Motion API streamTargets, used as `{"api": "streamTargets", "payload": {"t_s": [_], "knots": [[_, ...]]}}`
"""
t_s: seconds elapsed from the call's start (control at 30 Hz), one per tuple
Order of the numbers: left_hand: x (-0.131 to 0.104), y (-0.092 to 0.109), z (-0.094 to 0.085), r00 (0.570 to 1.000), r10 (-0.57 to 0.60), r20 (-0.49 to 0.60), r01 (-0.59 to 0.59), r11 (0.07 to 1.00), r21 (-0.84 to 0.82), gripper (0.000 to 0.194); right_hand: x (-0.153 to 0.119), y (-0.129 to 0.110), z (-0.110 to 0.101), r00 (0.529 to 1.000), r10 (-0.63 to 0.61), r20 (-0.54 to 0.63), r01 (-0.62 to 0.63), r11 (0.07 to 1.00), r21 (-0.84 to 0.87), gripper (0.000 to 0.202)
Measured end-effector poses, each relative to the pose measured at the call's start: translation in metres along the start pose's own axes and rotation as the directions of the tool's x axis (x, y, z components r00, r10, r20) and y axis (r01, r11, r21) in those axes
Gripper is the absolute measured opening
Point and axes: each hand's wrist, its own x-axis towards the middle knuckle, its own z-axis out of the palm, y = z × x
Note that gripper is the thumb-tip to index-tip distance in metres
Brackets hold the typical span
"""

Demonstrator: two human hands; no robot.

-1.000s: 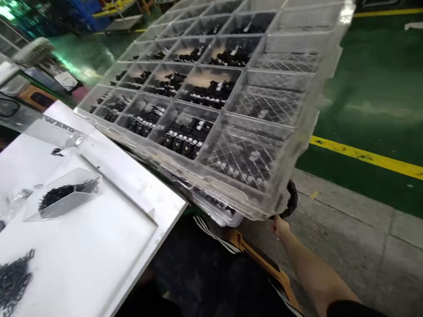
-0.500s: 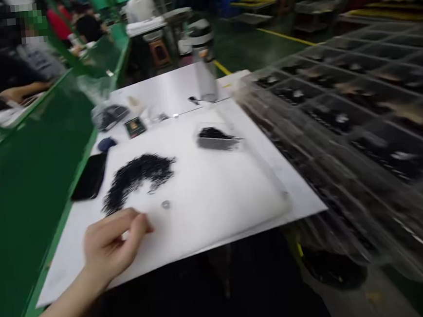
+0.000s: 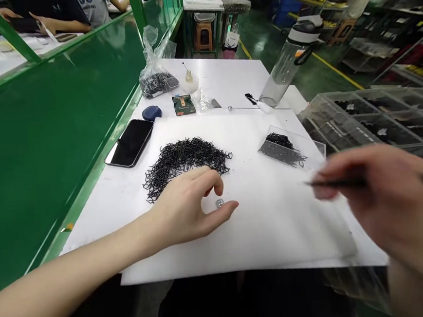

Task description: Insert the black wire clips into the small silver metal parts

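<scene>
My left hand [image 3: 191, 204] rests over the white foam sheet [image 3: 261, 232], thumb and forefinger apart, with nothing held. Between those two fingertips lies a small shiny metal piece [image 3: 220, 203]; I cannot tell whether they touch it. Just beyond the hand spreads a curved pile of short, bent black pieces [image 3: 182, 156]. My right hand [image 3: 386, 198], blurred by motion, is closed around a slim dark pointed tool [image 3: 340, 183], its tip toward the left. A clear shallow tray [image 3: 280, 155] with more black pieces stands beyond it.
A black phone [image 3: 130, 143], blue round object [image 3: 152, 113], plastic bag of black pieces [image 3: 158, 82] and green packet [image 3: 184, 105] line the left and back. A clear bottle [image 3: 284, 65] leans at the back right. Compartment trays [image 3: 384, 115] stand right; a green partition [image 3: 67, 140] borders the left.
My right hand has come into view with the dark tool. My left hand has moved in beside the small metal piece, its thumb and forefinger now spread. The camera view has shifted.
</scene>
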Motion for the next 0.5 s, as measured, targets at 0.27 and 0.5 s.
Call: {"api": "streamTargets", "payload": {"t_s": [0.27,0.5], "knots": [[-0.017,-0.013,0.015,0.999,-0.036,0.006,0.036,0.999,0.007,0.023,0.075,0.04,0.07,0.948,0.057,0.312,-0.081,0.995,0.065,0.029],[-0.012,-0.007,0.006,0.991,-0.062,0.115,0.062,0.998,0.0,0.011,0.067,0.057,0.064,0.933,0.014,0.36,-0.058,0.992,0.111,0.008]]}}
